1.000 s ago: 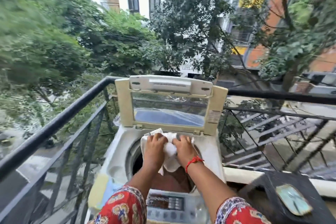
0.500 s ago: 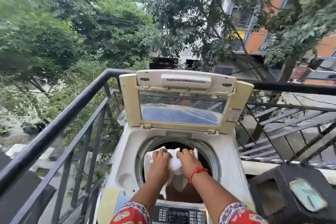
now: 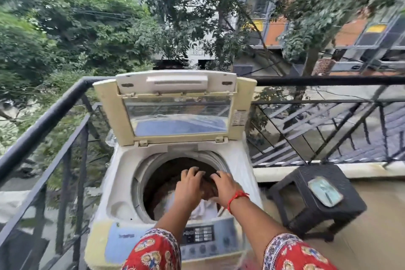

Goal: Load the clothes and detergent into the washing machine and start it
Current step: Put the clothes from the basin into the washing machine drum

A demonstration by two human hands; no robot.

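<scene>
A white top-loading washing machine (image 3: 122, 182) stands on a balcony with its lid (image 3: 109, 112) raised. My left hand (image 3: 189, 186) and my right hand (image 3: 224, 186) hover side by side over the round drum opening (image 3: 140, 182), fingers spread and palms down. A white cloth (image 3: 205, 210) lies in the drum just below them, by the near rim. Something brown (image 3: 209, 187) shows between the two hands; I cannot tell whether it is a garment or the drum's inside. The control panel (image 3: 199, 234) runs along the machine's near edge. No detergent is in view.
A black metal railing (image 3: 43, 120) closes the balcony on the left and behind the machine. Right of the machine stands a black plastic stool (image 3: 306, 208) with a flat teal object (image 3: 325, 190) on it. Trees and buildings lie beyond.
Both hands gripped the bunched white cloth above the drum before. They have let it go; it now lies inside the drum and the fingers are spread. The view has tilted downward.
</scene>
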